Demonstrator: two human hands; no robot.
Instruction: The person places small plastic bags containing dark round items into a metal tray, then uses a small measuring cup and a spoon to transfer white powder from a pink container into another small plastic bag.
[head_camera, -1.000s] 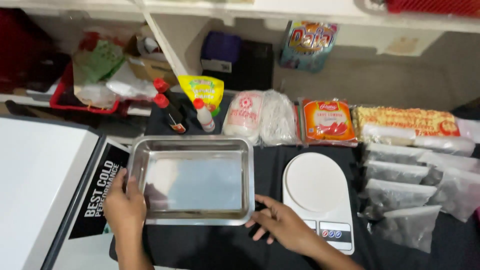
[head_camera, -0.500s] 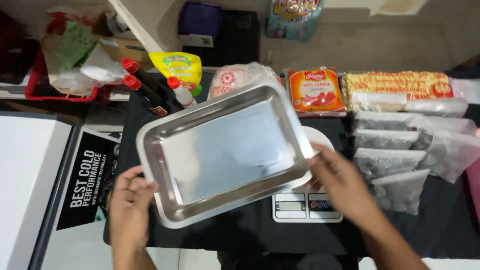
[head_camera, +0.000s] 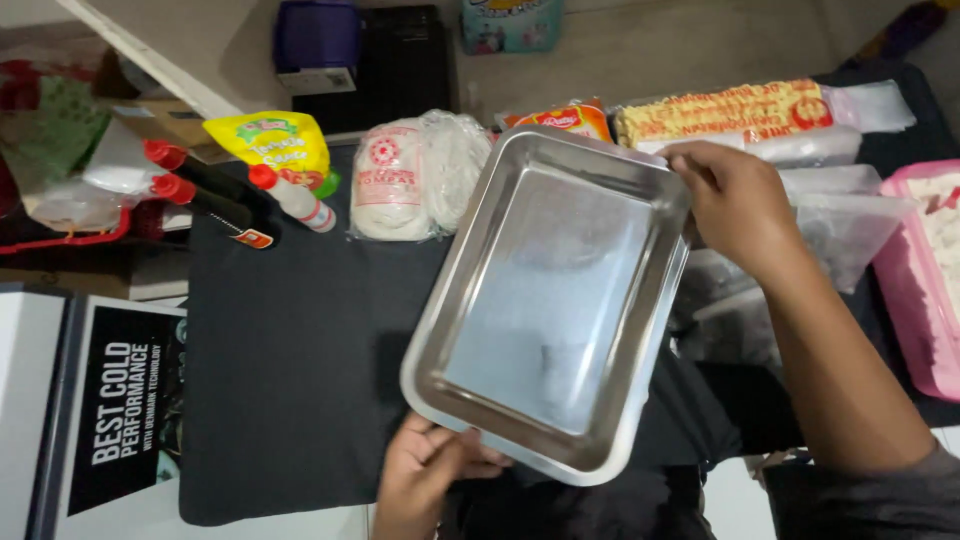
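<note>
At the far left a white appliance lid with a black printed sticker (head_camera: 125, 420) borders the tabletop (head_camera: 290, 350), which is covered by a black cloth. Along its back edge, two dark sauce bottles with red caps (head_camera: 200, 190) lie tilted, just beside a yellow plastic sauce pouch (head_camera: 270, 148) and a small white squeeze bottle with a red cap (head_camera: 292, 198). Next to these lies a clear bag of white noodles with a red round print (head_camera: 415, 175).

Near the lower middle, the left hand (head_camera: 432, 478) grips the near short edge of a rectangular shiny steel tray (head_camera: 550, 300), fingers curled under the rim and thumb over it. The tray is empty, held tilted and turned diagonally above the cloth, its far end toward the upper right. Behind its top edge an orange packet (head_camera: 555, 118) peeks out, mostly hidden.

The right hand (head_camera: 735, 205) closes on the tray's far right corner, fingers wrapped over the rim, with the forearm running down to the lower right. Behind that hand lies a long yellow-and-red printed pack (head_camera: 720, 110), and under the arm sit several clear plastic bags (head_camera: 840, 215), contents unclear. At the right edge stands a pink plastic tub holding something white (head_camera: 925, 280).
</note>
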